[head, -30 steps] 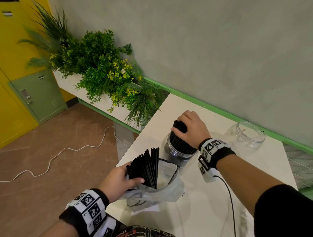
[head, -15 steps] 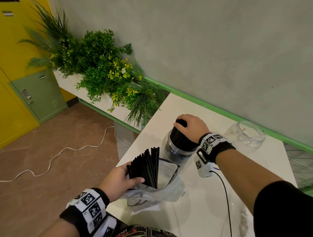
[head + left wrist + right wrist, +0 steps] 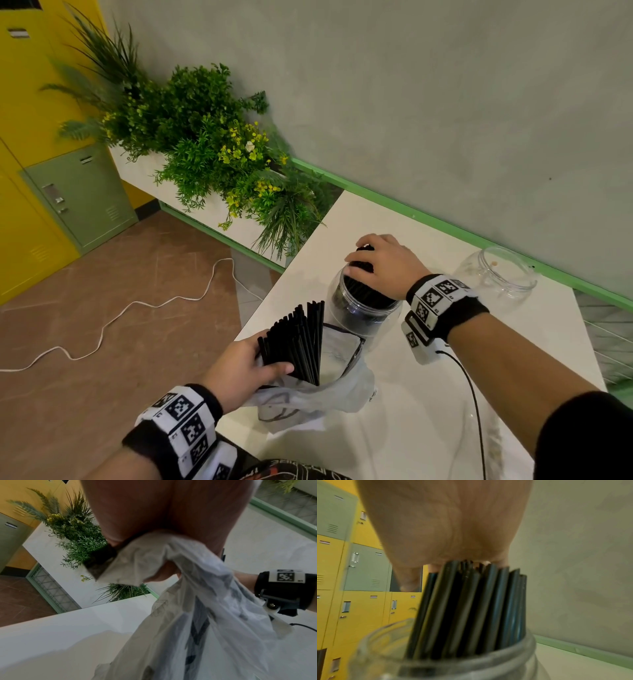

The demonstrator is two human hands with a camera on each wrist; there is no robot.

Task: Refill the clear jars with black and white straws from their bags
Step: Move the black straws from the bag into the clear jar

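Observation:
A clear jar (image 3: 359,318) full of black straws (image 3: 368,296) stands on the white table (image 3: 428,411). My right hand (image 3: 380,263) lies over the straw tops, fingers curled round the bundle. In the right wrist view the palm (image 3: 445,527) presses on the straw ends (image 3: 471,608) above the jar rim (image 3: 488,666). My left hand (image 3: 246,370) grips a thin plastic bag (image 3: 329,390) at the table's near edge, with a fan of black straws (image 3: 301,339) sticking out of it. The left wrist view shows the crumpled bag (image 3: 197,601) under the hand (image 3: 163,513).
An empty clear jar (image 3: 496,274) stands at the back right near the green wall ledge (image 3: 445,226). A planter of green plants (image 3: 219,150) sits beyond the table's left end. A white cable (image 3: 137,305) runs across the brown floor. A black wire (image 3: 476,411) trails from my right wrist.
My right hand has shifted slightly on top of the jar's straws, pushing their tops a little away and to the left. The left hand and bag have stayed still.

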